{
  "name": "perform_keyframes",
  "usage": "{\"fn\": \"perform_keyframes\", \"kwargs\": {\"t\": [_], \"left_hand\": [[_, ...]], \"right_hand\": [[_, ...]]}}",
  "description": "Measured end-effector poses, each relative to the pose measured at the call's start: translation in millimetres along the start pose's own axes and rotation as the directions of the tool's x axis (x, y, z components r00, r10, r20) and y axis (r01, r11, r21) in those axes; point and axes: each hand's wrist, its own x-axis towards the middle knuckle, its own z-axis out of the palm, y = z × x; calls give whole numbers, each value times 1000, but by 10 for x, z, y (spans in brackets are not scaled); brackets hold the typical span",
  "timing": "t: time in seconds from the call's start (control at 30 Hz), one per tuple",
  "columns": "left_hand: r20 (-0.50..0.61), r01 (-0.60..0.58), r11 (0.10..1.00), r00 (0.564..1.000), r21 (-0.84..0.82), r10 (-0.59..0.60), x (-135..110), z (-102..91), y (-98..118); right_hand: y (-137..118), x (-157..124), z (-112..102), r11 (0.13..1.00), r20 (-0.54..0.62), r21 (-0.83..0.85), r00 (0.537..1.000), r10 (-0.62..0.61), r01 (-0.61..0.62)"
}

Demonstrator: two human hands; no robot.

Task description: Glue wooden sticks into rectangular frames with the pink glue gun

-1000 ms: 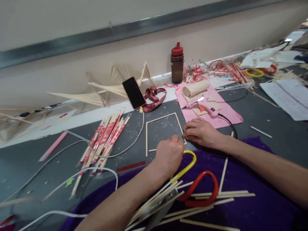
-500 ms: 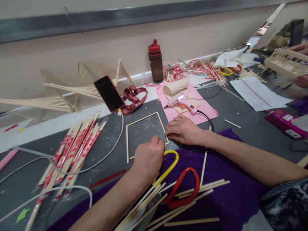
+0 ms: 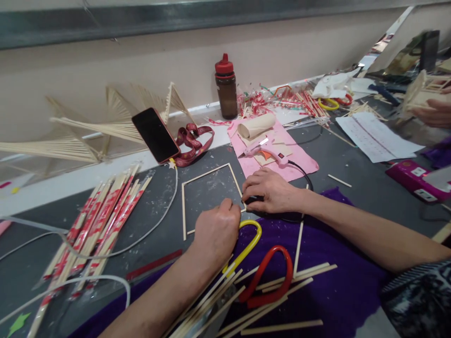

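Four thin wooden sticks form a square outline (image 3: 206,172) lying on the grey table, its front-left corner apart. My left hand (image 3: 219,225) is closed over the front wooden stick (image 3: 190,232), whose ends show on both sides of the fist. At the front-right corner, the curled fingertips of my right hand (image 3: 269,190) pinch the side stick of the stick frame; the exact grip is partly hidden. Scissors with one yellow and one red handle (image 3: 291,270) lie just in front of my hands among loose sticks (image 3: 282,325), over a purple cloth (image 3: 352,244).
A pink glue gun (image 3: 269,152) rests on pink paper beside a cardboard roll (image 3: 257,126). Behind stand a bottle (image 3: 227,91) and a leaning phone (image 3: 156,136). Packed chopsticks (image 3: 102,218) and a white cable lie left. Another person's hand (image 3: 435,112) holds a stick model.
My right hand's fingers have lifted and parted slightly at the corner, while my left hand stays on the stick. The view shifts a little. The other person's stick model has turned.
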Motion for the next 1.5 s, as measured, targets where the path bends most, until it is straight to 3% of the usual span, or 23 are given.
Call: {"fn": "perform_keyframes", "kwargs": {"t": [0.43,0.77,1.03,1.2,1.4,1.5], "left_hand": [[19,8,1000,1000,12,-8,11,-16,8],[10,8,1000,1000,12,-8,15,-9,9],[-24,-3,1000,1000,6,3,7,0,0],[-9,-5,1000,1000,7,5,5,-10,-1],[-3,-1,1000,1000,27,1,4,-7,5],[-14,4,1000,1000,31,-4,4,-3,9]], "right_hand": [[-54,23,56,993,-7,44,994,113,-112],[-11,22,-8,1000,-12,12,1000,-29,29],[-4,39,-111,987,-45,139,996,-71,77],[-45,42,-153,967,-147,255,988,38,0],[-75,27,-194,869,-301,486,916,265,-92],[-83,29,-203,859,-280,499,917,283,-113]]}}
